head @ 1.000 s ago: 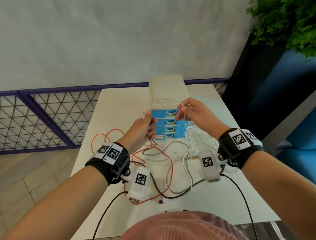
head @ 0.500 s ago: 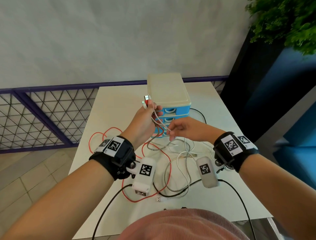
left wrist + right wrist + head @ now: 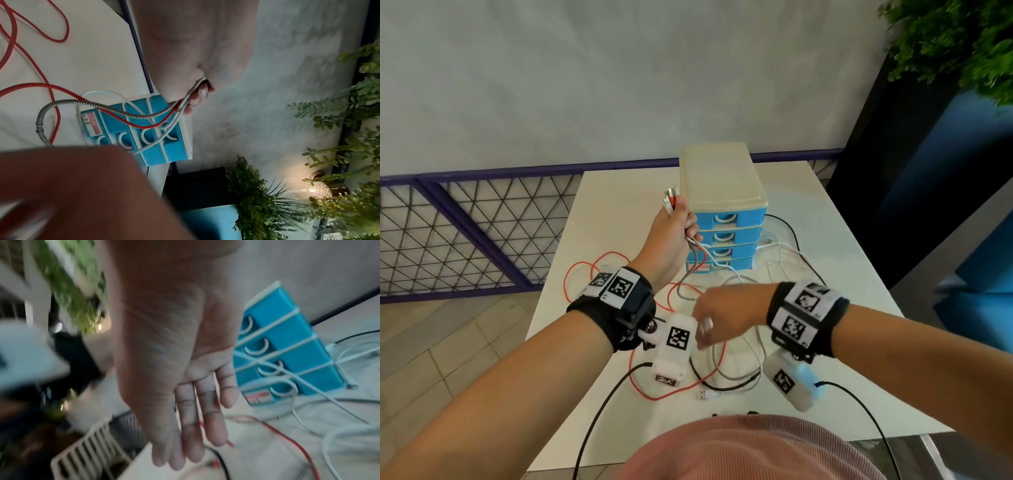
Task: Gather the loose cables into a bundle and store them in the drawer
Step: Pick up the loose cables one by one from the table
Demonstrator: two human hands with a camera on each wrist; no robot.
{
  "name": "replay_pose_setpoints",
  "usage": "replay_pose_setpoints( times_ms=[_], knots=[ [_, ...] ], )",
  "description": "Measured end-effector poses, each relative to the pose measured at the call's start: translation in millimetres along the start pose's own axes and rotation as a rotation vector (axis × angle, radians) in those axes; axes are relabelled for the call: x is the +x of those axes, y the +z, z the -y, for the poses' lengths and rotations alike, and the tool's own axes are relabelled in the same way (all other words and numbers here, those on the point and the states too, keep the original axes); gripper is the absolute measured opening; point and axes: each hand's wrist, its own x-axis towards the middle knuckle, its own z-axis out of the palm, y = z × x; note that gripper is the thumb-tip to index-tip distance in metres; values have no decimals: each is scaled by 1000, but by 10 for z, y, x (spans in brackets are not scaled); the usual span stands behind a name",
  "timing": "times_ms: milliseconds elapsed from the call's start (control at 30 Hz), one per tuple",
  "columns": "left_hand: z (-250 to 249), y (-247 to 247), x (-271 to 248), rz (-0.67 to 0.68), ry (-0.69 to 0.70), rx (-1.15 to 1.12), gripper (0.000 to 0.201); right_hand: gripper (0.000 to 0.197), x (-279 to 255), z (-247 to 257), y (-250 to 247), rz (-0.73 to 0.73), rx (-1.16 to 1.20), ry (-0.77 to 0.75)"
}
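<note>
My left hand (image 3: 678, 222) is raised beside the drawer unit (image 3: 722, 192) and grips the plug ends of several cables (image 3: 671, 200): a red one (image 3: 144, 120), a white one (image 3: 156, 142) and a braided metal one (image 3: 98, 104). They trail down from the fist onto the table. The rest of the cables (image 3: 736, 370) lie in loose loops on the white table (image 3: 619, 205). My right hand (image 3: 722, 318) hovers low over those loops, fingers straight (image 3: 191, 426), holding nothing. All the blue drawers (image 3: 287, 356) are closed.
A loose USB plug (image 3: 703, 394) lies near the table's front edge. Black wires (image 3: 606, 404) run from the wrist cameras. A purple mesh railing (image 3: 465, 233) stands left of the table. A dark planter with green plants (image 3: 955, 44) stands to the right.
My left hand has lifted the held cable ends higher, beside the drawer unit's top. My right hand has let go of the cable, come back toward me and dropped low over the loops, now open.
</note>
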Motion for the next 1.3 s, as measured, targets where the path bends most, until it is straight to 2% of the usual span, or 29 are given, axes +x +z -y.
replay_pose_setpoints(
  times_ms=[100,200,300,433,533,667,733,833,900,1000,1067,1167,1300],
  knots=[
    [-29,-11,-54,38,16,49,32,21,169,-9,373,202,-100,33],
    [-78,-16,-99,55,35,75,31,35,275,-86,732,279,-205,7],
    [-124,-25,-133,71,47,99,32,48,311,-145,990,269,-256,-57],
    [-160,-56,-155,94,74,113,32,34,280,-171,1145,235,-326,-147],
    [-147,-72,-146,95,66,96,33,29,235,-190,1121,223,-291,-84],
    [-117,-88,-127,76,21,38,32,28,72,-180,702,135,30,52],
    [-96,-84,-113,64,0,25,32,26,-39,-208,411,60,250,69],
    [-59,-54,-92,45,-15,43,32,18,-243,-243,-25,-148,482,36],
    [-51,-26,-110,70,-18,55,31,12,-355,-239,-284,-367,612,20],
    [-40,30,-160,145,-1,88,38,14,-406,-231,-537,-815,780,-1],
    [-36,64,-172,160,-2,110,47,15,-349,-217,-579,-991,804,29],
    [-55,105,-179,151,-5,51,45,8,-254,-195,-555,-1100,808,98],
    [-38,121,-189,125,-30,38,45,16,-112,-247,-472,-1151,789,196]
  ],
)
